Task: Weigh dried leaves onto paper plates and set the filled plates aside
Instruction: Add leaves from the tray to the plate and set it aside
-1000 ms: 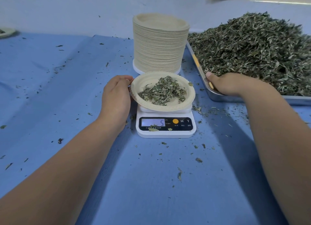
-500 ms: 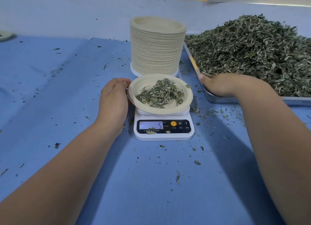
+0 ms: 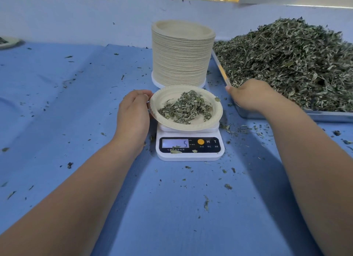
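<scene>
A paper plate (image 3: pixel 214 120) with a small heap of dried leaves (image 3: pixel 186 110) sits on a white digital scale (image 3: pixel 189 154) whose display reads 5. My left hand (image 3: pixel 133 112) grips the plate's left rim with curled fingers. My right hand (image 3: pixel 252 95) holds the near left rim of the metal tray (image 3: pixel 324 116); its thumb lies on the rim and its fingers are hidden on the leaf side. The tray carries a big mound of dried leaves (image 3: pixel 286 64).
A tall stack of empty paper plates (image 3: pixel 182 55) stands just behind the scale. Another plate (image 3: pixel 7 42) lies at the far left edge. A blue cloth (image 3: pixel 57 102) covers the table, with leaf crumbs scattered around the scale. A pale wall runs along the back.
The view has tilted down a little. My right hand has slid slightly farther along the tray rim. My left hand stays on the plate, and the display still reads 5.
</scene>
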